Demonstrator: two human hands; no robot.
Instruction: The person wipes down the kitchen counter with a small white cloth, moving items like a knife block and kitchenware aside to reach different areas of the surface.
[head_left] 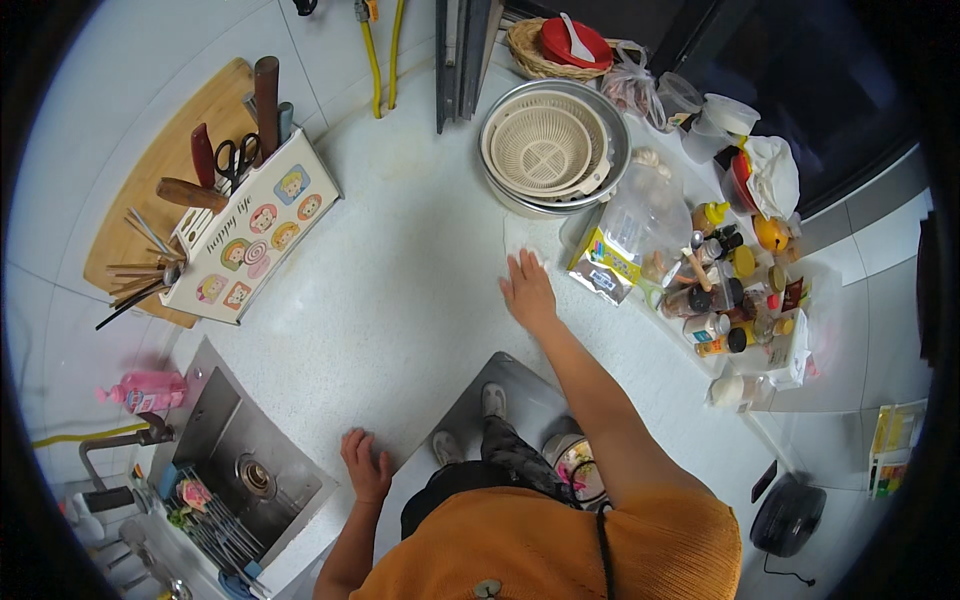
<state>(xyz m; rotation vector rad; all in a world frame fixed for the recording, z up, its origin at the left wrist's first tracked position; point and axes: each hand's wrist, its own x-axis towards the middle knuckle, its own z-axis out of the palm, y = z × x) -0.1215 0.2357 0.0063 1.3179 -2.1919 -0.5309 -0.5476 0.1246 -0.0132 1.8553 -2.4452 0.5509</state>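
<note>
From the head camera, here's the person in the orange knit top, leaning in over a pale corner countertop (390,230). The right hand (530,293) is stretched far forward, palm down on that surface, fingers fanned apart, just short of the stacked bowls. And what a stack: a beige plastic colander (541,148) sitting inside a wide metal basin (622,150), close to the back window. Just right of those fingertips lies a yellow-and-grey box (603,268), a clear plastic bag (650,210) beside it, and then a crowd of seasoning jars (708,327).

Over to the left hand (366,468)! It's at the counter's front edge, fingers loosely spread, near the sink corner; whether it's pressing down, I can't tell. The steel sink (212,415) gapes to its left, a wire dish rack (222,520) within, a pink bottle (150,391) behind. Up at the far left, a white knife holder (250,235) bristles with handles and black scissors (237,162), a wooden cutting board (130,215) behind it.
</note>
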